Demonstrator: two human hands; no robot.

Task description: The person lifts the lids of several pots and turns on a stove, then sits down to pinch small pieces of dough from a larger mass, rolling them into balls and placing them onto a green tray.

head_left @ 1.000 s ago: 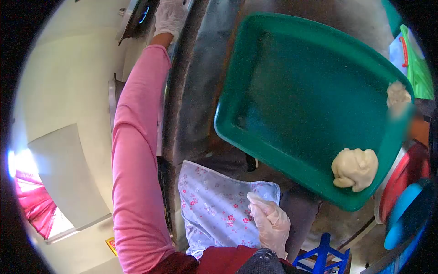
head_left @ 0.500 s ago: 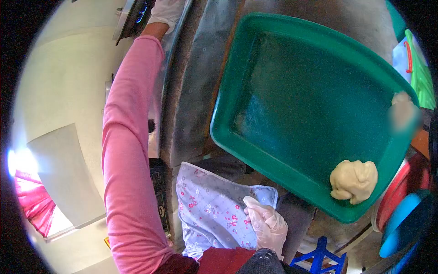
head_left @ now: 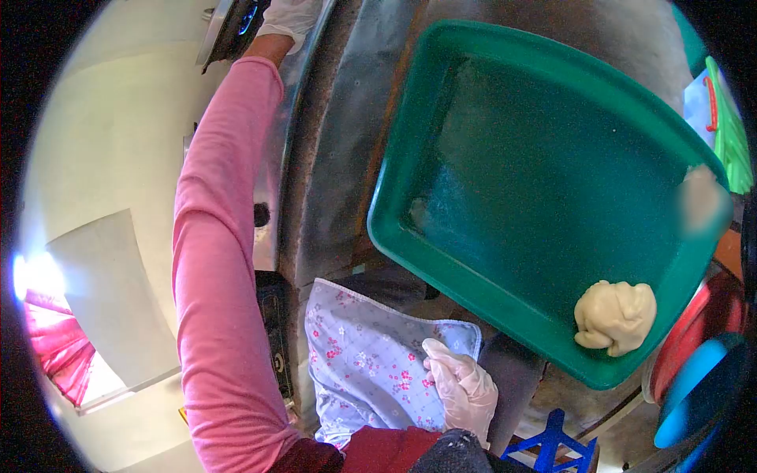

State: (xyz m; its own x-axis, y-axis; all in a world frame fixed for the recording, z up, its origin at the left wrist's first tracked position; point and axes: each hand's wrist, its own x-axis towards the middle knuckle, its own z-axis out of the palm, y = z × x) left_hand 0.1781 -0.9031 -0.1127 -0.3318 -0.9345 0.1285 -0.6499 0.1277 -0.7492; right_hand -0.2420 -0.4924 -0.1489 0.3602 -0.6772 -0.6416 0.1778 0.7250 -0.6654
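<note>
My left hand (head_left: 285,22), in a thin white glove, reaches to the top edge of the view at the end of a pink sleeve. Its fingers run past the frame, so whatever they touch is hidden. Close to it stands a dark device (head_left: 236,31) with a small blue-lit part. My right hand (head_left: 464,388), also gloved, rests low against a pale floral apron (head_left: 363,347), its fingers curled in; the inside of the hand is hidden. A lump of pale dough (head_left: 615,317) sits in the near right corner of a large green tray (head_left: 465,288).
A blurred pale patch (head_left: 702,199) covers part of the tray's right rim. Beyond that side are a red basin (head_left: 694,331), a blue bowl (head_left: 686,390) and a bright green item (head_left: 732,134). A blue plastic frame (head_left: 552,441) stands below. A metal-topped counter (head_left: 339,142) runs left of the tray.
The view has shifted slightly, so the tray and dough appear a little further right. Both hands keep almost the same pose.
</note>
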